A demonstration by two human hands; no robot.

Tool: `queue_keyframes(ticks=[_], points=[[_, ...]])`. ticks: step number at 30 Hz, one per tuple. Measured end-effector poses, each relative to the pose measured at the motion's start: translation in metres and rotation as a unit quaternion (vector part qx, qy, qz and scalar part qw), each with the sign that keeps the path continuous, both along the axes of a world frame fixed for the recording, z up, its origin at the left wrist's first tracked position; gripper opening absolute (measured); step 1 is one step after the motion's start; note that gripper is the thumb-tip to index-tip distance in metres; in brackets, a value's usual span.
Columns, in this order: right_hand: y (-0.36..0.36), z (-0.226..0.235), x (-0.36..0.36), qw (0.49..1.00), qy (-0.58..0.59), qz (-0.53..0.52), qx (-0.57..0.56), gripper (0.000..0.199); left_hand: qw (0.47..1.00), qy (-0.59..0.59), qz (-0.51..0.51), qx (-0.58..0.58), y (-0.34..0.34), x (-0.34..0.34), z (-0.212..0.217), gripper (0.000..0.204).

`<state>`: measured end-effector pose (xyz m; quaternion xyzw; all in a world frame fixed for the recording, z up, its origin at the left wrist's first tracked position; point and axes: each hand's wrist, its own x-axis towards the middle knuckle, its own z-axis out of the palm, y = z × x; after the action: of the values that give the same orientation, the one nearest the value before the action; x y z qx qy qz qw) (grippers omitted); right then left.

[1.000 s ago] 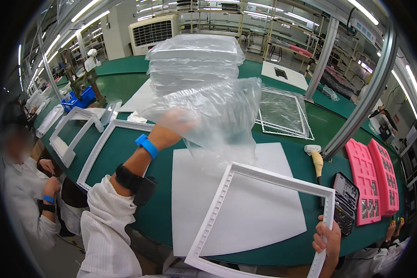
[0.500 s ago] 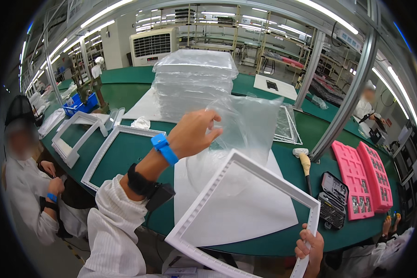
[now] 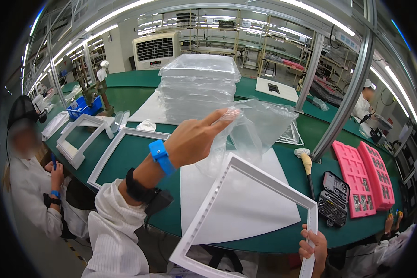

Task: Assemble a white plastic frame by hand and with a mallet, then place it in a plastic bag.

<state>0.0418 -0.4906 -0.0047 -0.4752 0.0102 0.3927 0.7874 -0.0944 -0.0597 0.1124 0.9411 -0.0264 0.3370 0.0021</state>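
My left hand (image 3: 195,139), with a blue band at its wrist, reaches over the middle of the bench. Its fingers are closed at the edge of a clear plastic bag (image 3: 259,123), and the fingertips show through the film. The bag hangs crumpled above a white sheet (image 3: 245,204). My right hand (image 3: 313,244) grips the lower right side of a white rectangular frame (image 3: 266,178), fingers wrapped round the bar. The frame is tilted over the near edge of the bench, its top corner close to the bag.
Behind stands a tall stack of plastic-wrapped pieces (image 3: 197,88). Another white frame (image 3: 107,150) and a deeper white housing (image 3: 81,134) lie left. A mallet (image 3: 306,164), an opened bit set (image 3: 334,197) and pink foam trays (image 3: 354,178) sit right. A co-worker (image 3: 30,185) is at left.
My left hand has moved right, its fingers now at the bag's edge. The bag has folded over and shifted right. The frame in my right hand has moved slightly.
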Motion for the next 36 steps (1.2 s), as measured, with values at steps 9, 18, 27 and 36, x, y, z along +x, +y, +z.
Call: queue_keyframes(ticks=[9, 18, 27, 36], points=[[0.007, -0.013, -0.011, 0.991, 0.03, -0.108, 0.078, 0.023, 0.994, -0.02, -0.108, 0.021, -0.029, -0.027, 0.015, 0.072], [0.024, -0.012, -0.012, 0.962, -0.011, -0.218, 0.166, 0.022, 0.997, 0.002, -0.064, -0.039, -0.048, -0.065, 0.019, 0.066], [0.053, -0.015, -0.007, 0.92, -0.174, -0.308, 0.17, 0.027, 0.989, 0.015, -0.124, 0.084, -0.081, -0.058, -0.005, 0.055], [0.11, 0.031, -0.038, 0.856, -0.25, -0.433, 0.13, 0.039, 0.981, 0.128, -0.147, -0.025, -0.104, -0.033, -0.016, 0.073]])
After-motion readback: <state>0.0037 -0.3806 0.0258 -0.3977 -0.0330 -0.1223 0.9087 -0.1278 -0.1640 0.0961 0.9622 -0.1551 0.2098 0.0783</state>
